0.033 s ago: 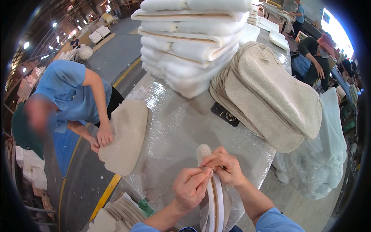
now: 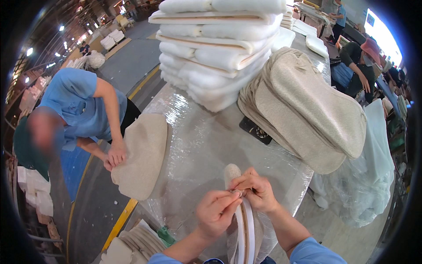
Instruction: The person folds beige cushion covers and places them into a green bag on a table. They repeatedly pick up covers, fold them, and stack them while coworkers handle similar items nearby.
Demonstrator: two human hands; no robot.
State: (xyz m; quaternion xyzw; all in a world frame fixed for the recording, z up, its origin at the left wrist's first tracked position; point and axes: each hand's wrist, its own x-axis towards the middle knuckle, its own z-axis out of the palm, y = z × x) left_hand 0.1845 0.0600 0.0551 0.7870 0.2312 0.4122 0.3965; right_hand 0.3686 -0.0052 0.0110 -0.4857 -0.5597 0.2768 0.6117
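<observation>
A beige fabric cushion cover (image 2: pixel 232 170) stands on its narrow edge at the table's near side. Its long opening shows a white filling (image 2: pixel 240 233) with a brown strip along the middle. My left hand (image 2: pixel 216 211) pinches the fabric at the opening's far end, thumb and forefinger pressed together. Right beside it, my right hand (image 2: pixel 258 191) is closed on the same spot, its fingers bent over the cover's edge. The fingertips of both hands meet there and hide the exact bit they grip, possibly a zip end.
A tall stack of white padding (image 2: pixel 220 53) stands at the table's far side. Beige covers (image 2: pixel 307 105) are piled at right, by a black patterned object (image 2: pixel 256 130). At left a co-worker (image 2: pixel 88 105) handles a beige cushion (image 2: pixel 147 154). Clear plastic wrapping (image 2: pixel 356 189) hangs off the right.
The co-worker's hands and cushion have shifted very slightly left. My own hands stay pinched at nearly the same place on the cover.
</observation>
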